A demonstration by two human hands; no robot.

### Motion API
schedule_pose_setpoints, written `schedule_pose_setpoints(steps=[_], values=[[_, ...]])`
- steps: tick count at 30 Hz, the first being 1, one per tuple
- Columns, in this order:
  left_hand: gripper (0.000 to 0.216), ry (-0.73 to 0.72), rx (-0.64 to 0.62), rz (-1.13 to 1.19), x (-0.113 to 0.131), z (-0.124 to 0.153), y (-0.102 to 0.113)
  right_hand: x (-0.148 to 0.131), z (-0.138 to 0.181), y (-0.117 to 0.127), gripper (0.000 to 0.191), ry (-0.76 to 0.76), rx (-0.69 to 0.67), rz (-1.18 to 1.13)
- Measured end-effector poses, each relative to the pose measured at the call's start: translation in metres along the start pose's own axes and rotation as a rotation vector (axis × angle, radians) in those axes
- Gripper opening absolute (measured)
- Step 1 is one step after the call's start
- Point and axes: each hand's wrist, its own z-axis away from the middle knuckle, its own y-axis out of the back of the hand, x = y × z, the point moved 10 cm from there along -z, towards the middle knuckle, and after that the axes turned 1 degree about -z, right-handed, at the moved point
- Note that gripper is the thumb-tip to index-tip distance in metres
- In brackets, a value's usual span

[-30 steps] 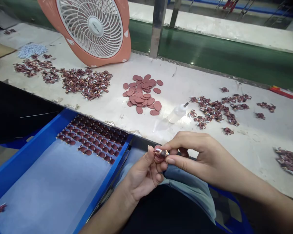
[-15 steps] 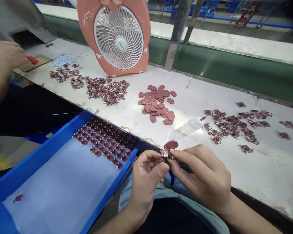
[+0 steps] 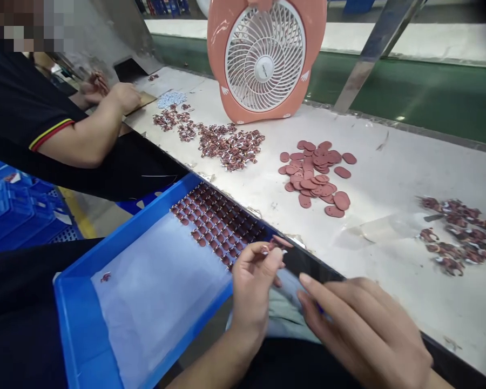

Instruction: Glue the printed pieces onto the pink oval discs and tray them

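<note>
Between the thumb and fingers of my left hand [image 3: 253,289] is a small reddish-brown figure piece [image 3: 269,247] with a flat oval part, held over the near edge of the bench. To its right, my right hand [image 3: 366,324] is apart from the piece, its thumb and fingers parted with nothing visible between them. Below and left of my hands, a blue tray [image 3: 62,324] lined with a white sheet [image 3: 162,302] holds rows of assembled pieces [image 3: 222,221]. One loose piece [image 3: 105,277] lies near the tray's left side.
On the white bench [image 3: 392,178] lie a pile of reddish oval discs [image 3: 316,173], small brown figure parts [image 3: 230,146], another such pile [image 3: 465,232] at right and a translucent bottle [image 3: 380,229]. An orange fan [image 3: 263,67] stands behind. A co-worker's arm [image 3: 85,135] reaches in at left.
My right hand has let go of the piece and moved away to the right, while my left hand keeps it. The view has turned left, showing more of the co-worker.
</note>
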Motion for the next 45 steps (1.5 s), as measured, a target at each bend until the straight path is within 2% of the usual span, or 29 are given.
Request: schedule_pose_setpoints(steps=[2, 5, 8, 10, 12, 16, 21, 32, 36, 40, 42, 45], values=[[0.032, -0.09, 0.134, -0.194, 0.007, -0.014, 0.041, -0.004, 0.007, 0.004, 0.024, 0.028, -0.036, -0.024], [0.036, -0.155, 0.31, -0.371, 0.007, -0.041, 0.116, 0.001, 0.021, 0.009, 0.017, 0.028, -0.076, -0.022], [0.031, -0.187, 0.406, -0.634, 0.002, -0.067, 0.18, 0.012, 0.034, 0.01, 0.02, 0.011, -0.099, -0.035], [0.024, -0.166, 0.385, -0.827, -0.007, -0.082, 0.205, 0.019, 0.04, 0.01, 0.024, -0.017, -0.109, -0.039], [0.021, -0.126, 0.32, -1.0, -0.02, -0.094, 0.215, 0.024, 0.044, 0.009, 0.025, -0.038, -0.109, -0.038], [0.025, -0.074, 0.196, -1.234, -0.045, -0.109, 0.217, 0.028, 0.048, 0.01, 0.026, -0.083, -0.085, -0.031], [0.028, -0.065, 0.139, -1.373, -0.063, -0.122, 0.217, 0.028, 0.047, 0.011, 0.026, -0.098, -0.074, -0.034], [0.03, -0.106, 0.128, -1.475, -0.07, -0.131, 0.214, 0.035, 0.055, 0.011, 0.026, -0.137, -0.089, 0.005], [0.029, -0.134, 0.126, -1.474, -0.065, -0.13, 0.21, 0.035, 0.057, 0.013, 0.036, -0.078, -0.086, 0.032], [0.028, -0.219, 0.159, -1.436, -0.052, -0.124, 0.203, 0.047, 0.064, 0.017, 0.046, -0.136, -0.069, 0.048], [0.028, -0.315, 0.226, -1.393, -0.036, -0.115, 0.196, 0.048, 0.068, 0.018, 0.051, -0.173, -0.072, 0.059], [0.032, -0.538, 0.369, -1.279, 0.0, -0.094, 0.178, 0.042, 0.073, 0.02, 0.051, -0.221, -0.061, 0.07]])
